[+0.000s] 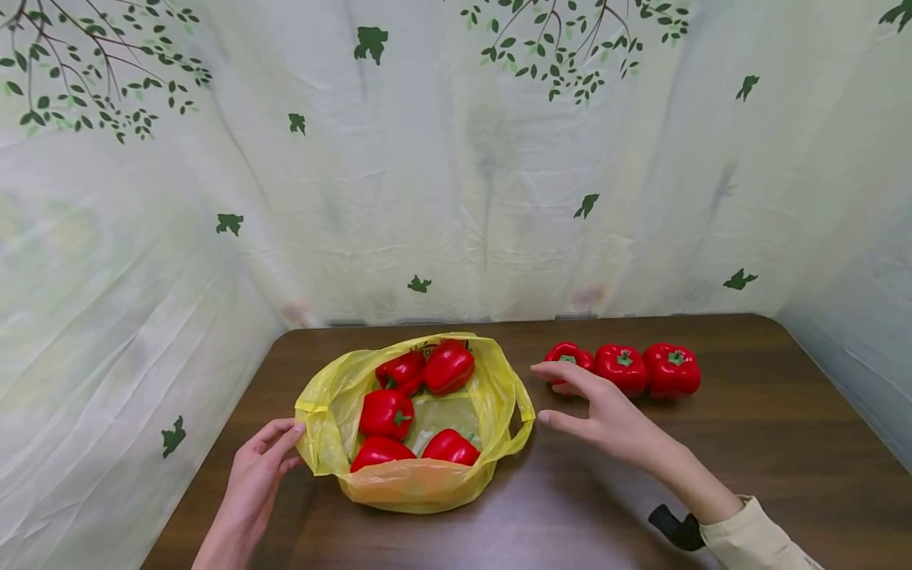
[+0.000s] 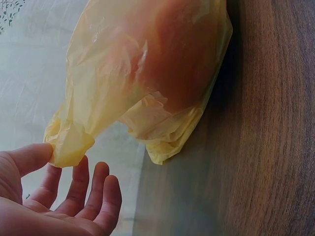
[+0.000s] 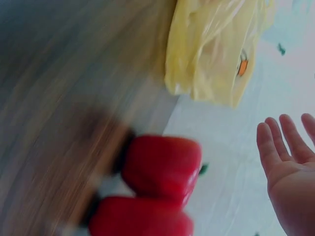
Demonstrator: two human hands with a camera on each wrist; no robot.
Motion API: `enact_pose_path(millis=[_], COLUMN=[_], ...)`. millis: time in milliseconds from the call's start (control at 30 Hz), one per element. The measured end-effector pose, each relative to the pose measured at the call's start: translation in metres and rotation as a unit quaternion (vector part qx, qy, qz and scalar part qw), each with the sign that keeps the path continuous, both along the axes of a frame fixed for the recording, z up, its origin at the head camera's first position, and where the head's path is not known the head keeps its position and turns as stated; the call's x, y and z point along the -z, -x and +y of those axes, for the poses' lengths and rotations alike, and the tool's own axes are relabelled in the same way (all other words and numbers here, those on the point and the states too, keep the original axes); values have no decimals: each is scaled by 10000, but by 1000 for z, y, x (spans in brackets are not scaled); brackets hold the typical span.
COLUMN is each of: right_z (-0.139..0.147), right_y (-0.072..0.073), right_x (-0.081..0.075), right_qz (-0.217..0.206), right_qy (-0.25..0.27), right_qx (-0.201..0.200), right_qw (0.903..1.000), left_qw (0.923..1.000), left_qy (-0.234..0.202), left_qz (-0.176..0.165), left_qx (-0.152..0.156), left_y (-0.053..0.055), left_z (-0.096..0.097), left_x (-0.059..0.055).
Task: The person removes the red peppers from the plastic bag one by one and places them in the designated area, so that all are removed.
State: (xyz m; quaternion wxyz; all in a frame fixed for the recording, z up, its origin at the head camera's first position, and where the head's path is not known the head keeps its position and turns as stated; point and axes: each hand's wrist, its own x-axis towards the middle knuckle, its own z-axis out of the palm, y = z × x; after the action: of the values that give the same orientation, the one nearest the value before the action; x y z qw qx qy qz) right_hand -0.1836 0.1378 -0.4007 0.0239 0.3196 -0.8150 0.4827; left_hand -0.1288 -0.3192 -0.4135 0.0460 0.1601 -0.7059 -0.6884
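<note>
A yellow plastic bag (image 1: 330, 442) lies wide open on the table, with several red bell peppers (image 1: 385, 414) inside it. My left hand (image 1: 258, 469) pinches the bag's left handle between thumb and forefinger; the left wrist view shows the bunched handle (image 2: 71, 142) at the fingertips. My right hand (image 1: 606, 408) hovers right of the bag, fingers extended and thumb apart, holding nothing. Behind it, three red bell peppers (image 1: 622, 370) with green stems stand in a row on the table, the leftmost partly covered by the fingers. Two of these peppers (image 3: 162, 167) show blurred in the right wrist view.
The dark wooden table (image 1: 769, 443) has rounded far corners. Pale curtains (image 1: 456, 198) printed with leaves and branches surround it at the back and sides. A black strap (image 1: 675, 529) shows by the right sleeve (image 1: 755, 538).
</note>
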Motion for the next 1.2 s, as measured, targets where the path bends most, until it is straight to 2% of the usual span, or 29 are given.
enact_pose_path(millis=[367, 500, 700, 800, 967, 1200], right_z=[-46, -60, -78, -86, -95, -100], right_y=[5, 6, 10, 13, 20, 33], right_x=[1, 5, 11, 14, 21, 29], right_qz=[58, 80, -350, -620, -818, -1044], right_qy=[120, 55, -291, -533, -782, -1157], right_qx=[-980, -1164, -1422, -1564, -1907, -2520], right_qw=[9951, 9932, 9888, 9843, 9751, 9551], left_qw=[10000, 10000, 10000, 10000, 9999, 10000], left_qy=[-30, -40, -48, -49, 4, -9], left_qz=[3, 10, -11, -38, -144, -9], left_qx=[-35, -23, -37, -65, -74, -12], left_y=[2, 2, 2, 2, 2, 1], left_z=[2, 3, 3, 2, 2, 1], left_x=[-1, -1, -1, 0, 0, 1])
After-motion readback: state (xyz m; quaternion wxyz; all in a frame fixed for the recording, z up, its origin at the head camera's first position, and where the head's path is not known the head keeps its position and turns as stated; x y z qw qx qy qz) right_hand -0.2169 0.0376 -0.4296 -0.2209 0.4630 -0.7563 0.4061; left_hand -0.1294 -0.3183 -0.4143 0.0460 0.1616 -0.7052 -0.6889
